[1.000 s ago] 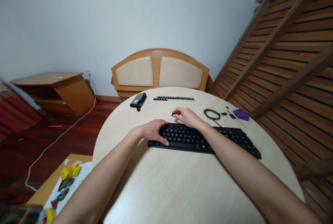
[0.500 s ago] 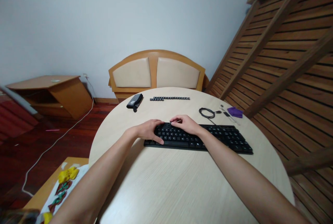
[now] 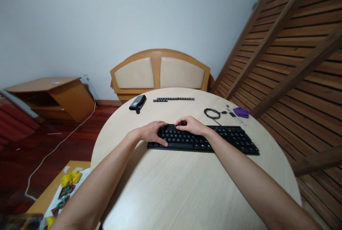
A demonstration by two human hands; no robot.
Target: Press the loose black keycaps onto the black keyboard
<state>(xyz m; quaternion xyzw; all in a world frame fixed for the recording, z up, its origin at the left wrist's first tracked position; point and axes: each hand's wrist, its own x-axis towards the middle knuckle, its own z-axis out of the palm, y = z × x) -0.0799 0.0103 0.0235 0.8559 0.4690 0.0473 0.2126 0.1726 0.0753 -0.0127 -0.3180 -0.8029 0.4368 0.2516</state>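
The black keyboard point(image 3: 229, 139) lies mid-counter point(image 3: 181, 187), with its long axis running left to right. The left hand point(image 3: 152, 133) clasps its left end, thumb on the near edge. Just beside it, the right hand point(image 3: 191, 126) curls its grip onto the far key row; I cannot tell whether it is pinching a key. The key legends are too small to read.

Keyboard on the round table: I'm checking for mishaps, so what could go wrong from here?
1. The row of loose keycaps lies near the table's far edge; a nudge could send some to the floor.
2. The right hand works at the keyboard's top row while the left hand rests on its left end; a hard push might slide it.
3. The coiled cable lies just behind the keyboard and could get dragged.
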